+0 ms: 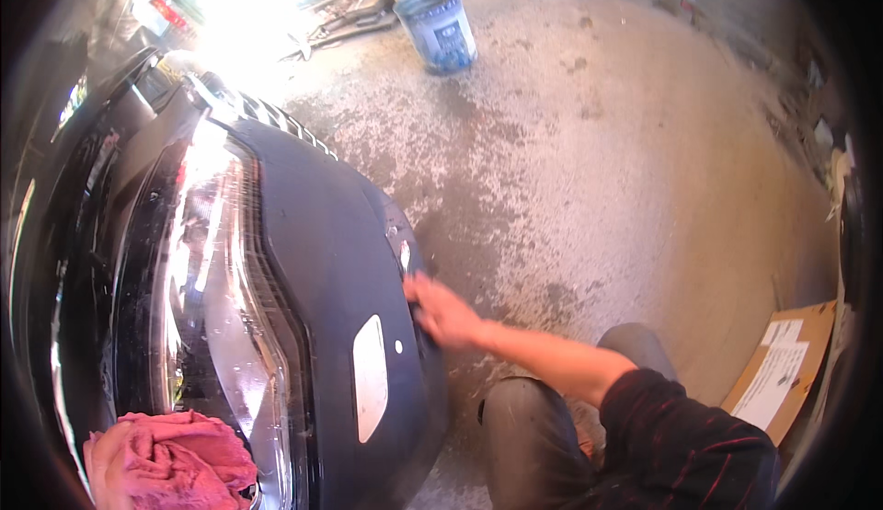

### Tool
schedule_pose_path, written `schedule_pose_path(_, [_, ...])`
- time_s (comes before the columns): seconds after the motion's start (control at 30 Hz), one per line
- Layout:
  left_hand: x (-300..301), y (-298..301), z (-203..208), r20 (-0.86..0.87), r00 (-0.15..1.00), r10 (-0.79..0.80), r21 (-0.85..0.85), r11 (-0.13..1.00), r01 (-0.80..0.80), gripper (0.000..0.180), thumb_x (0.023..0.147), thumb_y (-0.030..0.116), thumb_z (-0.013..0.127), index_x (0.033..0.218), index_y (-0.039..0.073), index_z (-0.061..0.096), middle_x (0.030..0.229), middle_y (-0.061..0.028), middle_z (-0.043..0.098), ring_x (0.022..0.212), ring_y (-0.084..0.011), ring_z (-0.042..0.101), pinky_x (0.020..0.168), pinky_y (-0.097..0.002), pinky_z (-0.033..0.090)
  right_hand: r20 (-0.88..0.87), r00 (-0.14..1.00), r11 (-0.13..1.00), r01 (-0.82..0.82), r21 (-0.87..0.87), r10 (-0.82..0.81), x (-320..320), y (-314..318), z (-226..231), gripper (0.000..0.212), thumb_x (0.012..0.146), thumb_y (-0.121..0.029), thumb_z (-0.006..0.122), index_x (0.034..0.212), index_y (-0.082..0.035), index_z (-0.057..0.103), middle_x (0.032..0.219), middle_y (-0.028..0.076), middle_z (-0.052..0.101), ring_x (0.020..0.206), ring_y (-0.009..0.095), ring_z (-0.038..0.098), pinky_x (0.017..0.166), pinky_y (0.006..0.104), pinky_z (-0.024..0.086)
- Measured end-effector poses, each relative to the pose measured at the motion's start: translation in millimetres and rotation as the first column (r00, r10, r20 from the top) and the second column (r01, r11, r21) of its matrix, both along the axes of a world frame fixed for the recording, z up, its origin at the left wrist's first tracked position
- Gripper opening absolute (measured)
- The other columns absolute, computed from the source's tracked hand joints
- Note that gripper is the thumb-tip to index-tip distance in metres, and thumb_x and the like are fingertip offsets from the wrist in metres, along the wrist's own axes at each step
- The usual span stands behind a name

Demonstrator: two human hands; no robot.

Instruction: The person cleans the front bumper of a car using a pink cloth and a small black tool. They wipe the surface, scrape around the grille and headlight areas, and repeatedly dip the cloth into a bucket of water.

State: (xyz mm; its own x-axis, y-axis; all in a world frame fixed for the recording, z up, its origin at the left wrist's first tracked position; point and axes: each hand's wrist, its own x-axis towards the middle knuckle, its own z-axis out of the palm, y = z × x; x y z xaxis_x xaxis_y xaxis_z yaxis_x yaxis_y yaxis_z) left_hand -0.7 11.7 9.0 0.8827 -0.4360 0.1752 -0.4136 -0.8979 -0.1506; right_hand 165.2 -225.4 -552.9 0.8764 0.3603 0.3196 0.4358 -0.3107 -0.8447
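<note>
Gripping pink cloth (pixel 189 459) with left hand (pixel 108 469); at black bumper cover (pixel 317 225) with right hand (pixel 446 314), too blurred to tell whether closed; best guided lightly along the curve.

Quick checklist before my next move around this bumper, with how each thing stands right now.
1. Left hand at the pink cloth: ok, though its fingers are mostly hidden.
2. Right hand at the dark bumper: ok, by the side farther from the headlight.
3. Right hand free of any small item: cannot tell, it is blurred.
4. Headlight fully in view: not ok, the cloth hides its near end.
5. Blue bucket apart from both hands: ok.
</note>
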Motion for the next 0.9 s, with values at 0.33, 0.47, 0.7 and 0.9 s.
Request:
schedule_pose_path(0.33, [5.7, 10.5, -9.2, 0.005, 1.0, -0.019, -0.054, 0.998, 0.02, 0.057, 0.1, 0.05, 0.073, 0.123, -0.001, 0.076, 0.128, -0.0259, 0.077, 0.119, -0.0481, 0.073, 0.106, -0.0585, 0.056, -0.04, 0.998, 0.992, 0.044, -0.12, -0.049, 68.9, -7.7, 7.6, 0.06, 0.117, -0.031, 0.048, 0.174, -0.013, 0.041, 0.187, 0.01, 0.026, 0.173, 0.033, 0.02, 0.14, 0.0547, 0.02])
schedule_pose_path(0.47, [8.9, 2.5, -2.4, -0.008, 1.0, 0.007, -0.039, 0.999, -0.007, 0.054, 0.101, 0.049, 0.071, 0.122, 0.0, 0.077, 0.127, -0.0256, 0.077, 0.117, -0.048, 0.074, 0.106, -0.0592, 0.056, -0.086, 0.995, 0.979, -0.07, -0.19, 0.054, 0.1, -9.2, 20.2, 0.057, 0.116, -0.032, 0.05, 0.17, -0.012, 0.046, 0.185, 0.011, 0.031, 0.173, 0.033, 0.021, 0.139, 0.0556, 0.022])
schedule_pose_path(0.7, [14.8, -12.3, -7.5, 0.044, 0.997, -0.066, 0.034, 0.997, 0.064, 0.049, 0.105, 0.052, 0.066, 0.111, 0.005, 0.077, 0.129, -0.0245, 0.077, 0.12, -0.048, 0.073, 0.109, -0.0613, 0.055, 0.091, 0.996, 0.978, 0.04, -0.207, -0.021, 89.4, -21.5, 21.3, 0.053, 0.115, -0.03, 0.055, 0.163, -0.007, 0.052, 0.181, 0.015, 0.038, 0.169, 0.034, 0.03, 0.136, 0.056, 0.028])
schedule_pose_path(0.9, [50.7, -69.5, -27.8, 0.142, 0.989, 0.035, 0.186, 0.981, -0.061, 0.061, 0.083, 0.02, 0.069, 0.138, -0.007, 0.069, 0.125, -0.0209, 0.07, 0.114, -0.0394, 0.067, 0.106, -0.05, 0.052, -0.118, 0.985, 0.967, -0.148, -0.209, 0.126, 15.1, -20.5, 15.9, 0.061, 0.114, -0.032, 0.054, 0.172, -0.015, 0.046, 0.185, 0.009, 0.032, 0.173, 0.029, 0.024, 0.137, 0.0613, 0.023])
